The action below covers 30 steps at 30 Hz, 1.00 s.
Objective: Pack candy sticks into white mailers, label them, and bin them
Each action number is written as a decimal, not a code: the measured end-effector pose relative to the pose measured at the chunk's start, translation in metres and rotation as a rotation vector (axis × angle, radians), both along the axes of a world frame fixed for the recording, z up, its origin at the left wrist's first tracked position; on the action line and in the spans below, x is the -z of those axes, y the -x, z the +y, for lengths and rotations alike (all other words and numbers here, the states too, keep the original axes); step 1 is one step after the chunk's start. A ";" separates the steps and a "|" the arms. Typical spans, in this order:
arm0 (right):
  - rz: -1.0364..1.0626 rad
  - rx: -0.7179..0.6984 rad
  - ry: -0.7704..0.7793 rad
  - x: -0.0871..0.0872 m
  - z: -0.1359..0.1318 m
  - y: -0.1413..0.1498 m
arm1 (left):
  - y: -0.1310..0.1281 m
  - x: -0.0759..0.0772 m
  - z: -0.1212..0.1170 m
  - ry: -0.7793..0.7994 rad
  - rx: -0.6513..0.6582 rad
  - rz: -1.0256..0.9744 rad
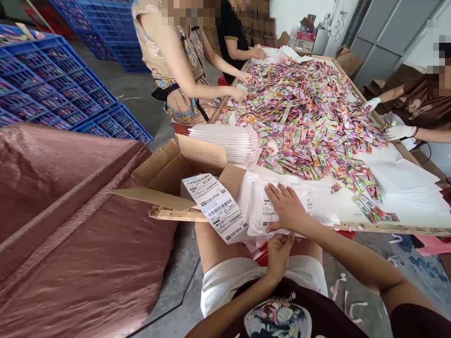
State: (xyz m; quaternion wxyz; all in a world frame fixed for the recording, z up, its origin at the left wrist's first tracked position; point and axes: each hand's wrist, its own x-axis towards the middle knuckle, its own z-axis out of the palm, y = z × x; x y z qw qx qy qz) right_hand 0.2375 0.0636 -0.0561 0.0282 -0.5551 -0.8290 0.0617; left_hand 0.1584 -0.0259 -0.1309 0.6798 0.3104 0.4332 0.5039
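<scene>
A white mailing bag [259,206] with a printed shipping label lies at the near edge of the table. My right hand [287,206] is spread flat on top of it, fingers apart. Below, my left hand [280,253] has its fingers curled at the bag's near edge; the exact grip is partly hidden. To the left, a strip of printed shipping labels [220,211] hangs out of an open cardboard box [158,171]. Behind the box stands a stack of white padded mailers [225,141].
Many small colourful packets [299,112] are heaped across the table [352,213]. White sheets or mailers [405,188] are stacked at right. Co-workers' hands [241,89] and gloved hands [398,132] reach the heap. Blue crates [52,80] and a reddish-brown wrapped bulk [70,225] stand at left.
</scene>
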 end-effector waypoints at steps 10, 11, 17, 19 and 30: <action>0.202 -0.060 0.306 -0.014 0.053 -0.042 | 0.017 0.000 0.010 0.152 -0.136 -0.111; 0.217 0.019 0.313 -0.015 0.066 -0.049 | 0.018 -0.001 0.012 0.162 -0.150 -0.109; 0.151 0.226 0.511 0.000 0.111 -0.057 | 0.017 -0.008 0.023 0.204 -0.152 -0.099; 0.102 0.248 0.445 0.005 0.112 -0.053 | 0.016 -0.010 0.025 0.209 -0.142 -0.096; 0.387 0.178 0.433 0.006 0.102 -0.068 | 0.009 -0.014 0.028 0.243 -0.150 -0.082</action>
